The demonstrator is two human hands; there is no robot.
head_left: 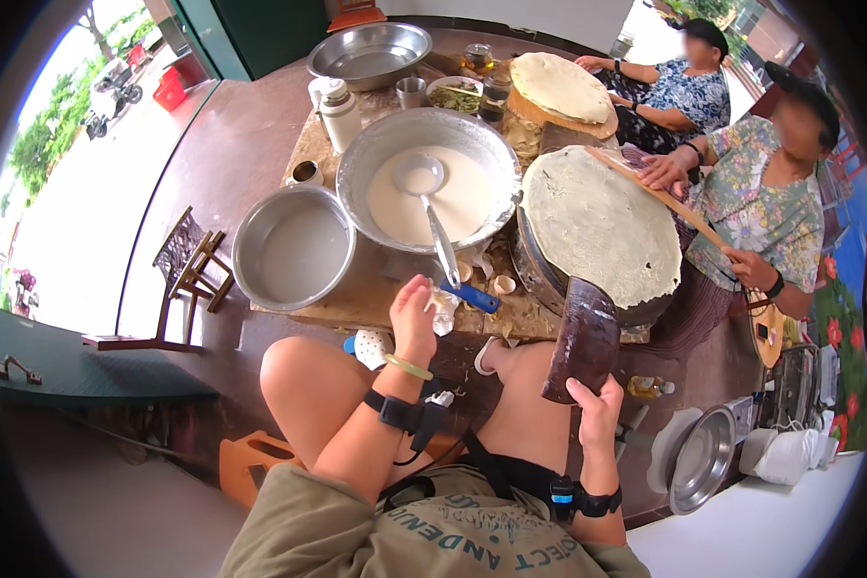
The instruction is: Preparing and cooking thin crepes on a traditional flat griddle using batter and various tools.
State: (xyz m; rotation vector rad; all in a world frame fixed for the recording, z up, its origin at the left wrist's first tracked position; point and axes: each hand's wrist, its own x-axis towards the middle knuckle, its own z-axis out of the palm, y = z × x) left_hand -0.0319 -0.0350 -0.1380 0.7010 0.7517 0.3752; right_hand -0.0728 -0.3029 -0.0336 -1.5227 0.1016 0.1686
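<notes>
Room: Bright light comes in at the left, over a red-brown floor point(265, 116), and we sit at a low wooden table point(371, 306).
Steel bowl: On the table's left we see a steel bowl point(249, 275) with cloudy liquid in it.
Left hand: Our left hand point(413, 313) is up in the air, fingers a bit bent, and we see nothing in it. It is just beside the ladle's blue handle; we cannot tell if they touch.
Big bowl: Creamy batter point(395, 207) fills part of the big bowl point(360, 183). The ladle point(439, 236) leans out toward us, maybe so we can grab it easily.
Right hand: Our right hand point(597, 409) pinches the low end of a dark curved piece point(585, 337), thumb in front, perhaps to keep our fingers off the pan.
Round sheet: It point(597, 226) lies on the round pan point(533, 260), right of the big bowl. It looks pale, thin and bumpy, with a ragged edge and a small dark hole.
Helper: Beside it, another person point(761, 197) holds a long wooden stick point(663, 197) over its far edge with two hands.
</notes>
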